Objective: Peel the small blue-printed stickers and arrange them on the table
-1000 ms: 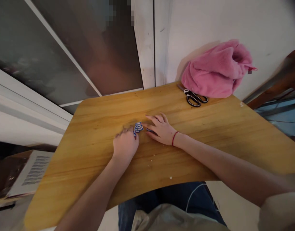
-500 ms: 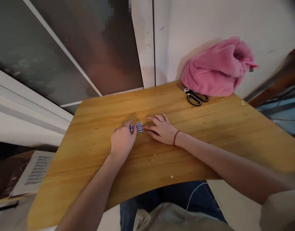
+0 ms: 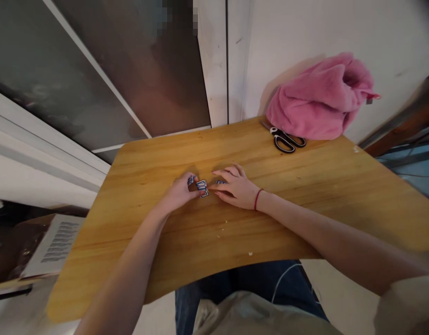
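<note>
Head camera: left hand (image 3: 179,191) has turned, thumb now touching blue-and-white pieces (image 3: 201,184), so handling seems ongoing, grip unclear to me; right hand (image 3: 237,187) spreads loosely, ungrasping.

1. Left hand (image 3: 181,190) low over the wooden table (image 3: 137,253), thumb against a few small blue-and-white pieces (image 3: 201,184); another piece (image 3: 191,180) shows at its fingers, grip unclear.
2. Right hand (image 3: 235,187), red bracelet (image 3: 258,199) at the wrist, fingers spread, partly covering more pieces (image 3: 220,182).
3. Far edge: black-handled scissors (image 3: 281,137) just beside a pink fluffy bundle (image 3: 319,102), which leans on the wall (image 3: 291,32).
4. White crumbs (image 3: 250,254) toward the near edge.
5. Left of the table, lower down: an open cardboard box (image 3: 60,239), printed flap.
</note>
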Available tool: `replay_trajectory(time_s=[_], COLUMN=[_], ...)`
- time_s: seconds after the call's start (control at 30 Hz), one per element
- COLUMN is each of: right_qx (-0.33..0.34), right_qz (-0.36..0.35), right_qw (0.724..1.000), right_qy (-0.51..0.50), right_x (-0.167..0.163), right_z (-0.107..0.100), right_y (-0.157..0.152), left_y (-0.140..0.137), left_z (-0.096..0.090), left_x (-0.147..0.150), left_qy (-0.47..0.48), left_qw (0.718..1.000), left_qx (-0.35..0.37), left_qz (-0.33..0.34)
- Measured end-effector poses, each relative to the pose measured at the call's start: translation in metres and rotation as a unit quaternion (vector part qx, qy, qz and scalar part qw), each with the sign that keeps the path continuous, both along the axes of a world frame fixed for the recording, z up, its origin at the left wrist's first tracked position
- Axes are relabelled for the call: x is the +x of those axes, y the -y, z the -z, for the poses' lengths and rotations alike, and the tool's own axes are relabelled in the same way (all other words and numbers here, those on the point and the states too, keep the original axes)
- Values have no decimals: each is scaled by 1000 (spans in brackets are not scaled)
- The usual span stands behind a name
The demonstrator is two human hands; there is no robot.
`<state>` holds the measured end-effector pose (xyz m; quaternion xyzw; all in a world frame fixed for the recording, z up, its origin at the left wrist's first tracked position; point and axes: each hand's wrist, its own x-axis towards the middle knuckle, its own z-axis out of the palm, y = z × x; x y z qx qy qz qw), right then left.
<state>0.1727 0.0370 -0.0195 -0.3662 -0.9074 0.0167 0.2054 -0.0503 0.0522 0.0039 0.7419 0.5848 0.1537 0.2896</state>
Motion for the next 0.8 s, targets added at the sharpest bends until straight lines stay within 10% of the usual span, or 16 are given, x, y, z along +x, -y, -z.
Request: replay_trajectory(time_s=[0.8], right_qx=[-59], right_qz=[49], right_qw=[992], right_qy=[-101], right_x=[-10], right_z=[-10], right_y=[6], left_y=[15], left_z=[-6], left_x=[21], left_qy=[124], left_qw=[992], left_qx=[-23], left_qz=[9])
